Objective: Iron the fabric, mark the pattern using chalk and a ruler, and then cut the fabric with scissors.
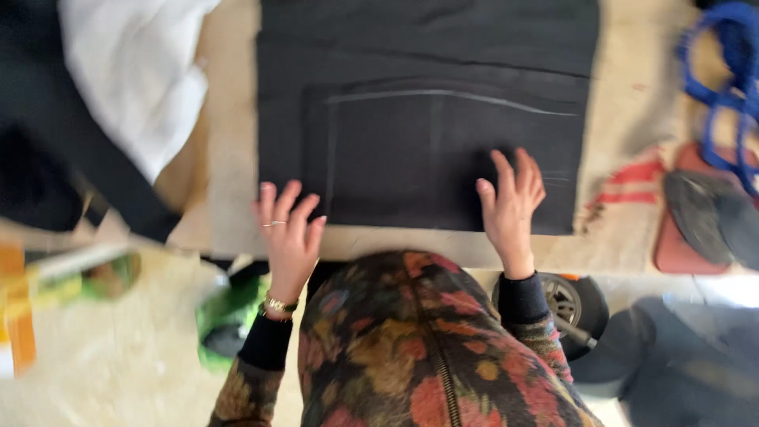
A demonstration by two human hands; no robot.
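Fabric, black and flat, lies under both my hands: the black cloth [427, 119] spreads out ahead of my fingertips over a pale work surface [229, 158], and its near edge runs just behind my knuckles. My left hand [288, 233] rests palm down at the cloth's near left corner, fingers [289, 199] spread a little apart and gripping nothing; the outer ones lie partly off the cloth on the pale surface. A thin ring sits on one finger and a gold bracelet [278, 305] circles the wrist. My right hand [512, 202] is pressed flat on the cloth nearer its right edge, fingers [504, 168] stretched and slightly fanned, also holding nothing. Faint chalk lines [443, 96] cross the cloth beyond my fingertips, one long curved stroke running across and straighter ones dropping toward my hands.

Beyond my left hand and further out to that side lies a white cloth [134, 79] over something dark. Out past my right hand, well apart, a blue cord [723, 71] loops near a dark flat object on a reddish pad [680, 245]. Behind my right wrist, down on the floor, sits a small wheel [565, 300]. My sleeves are dark-cuffed with a flowered pattern.
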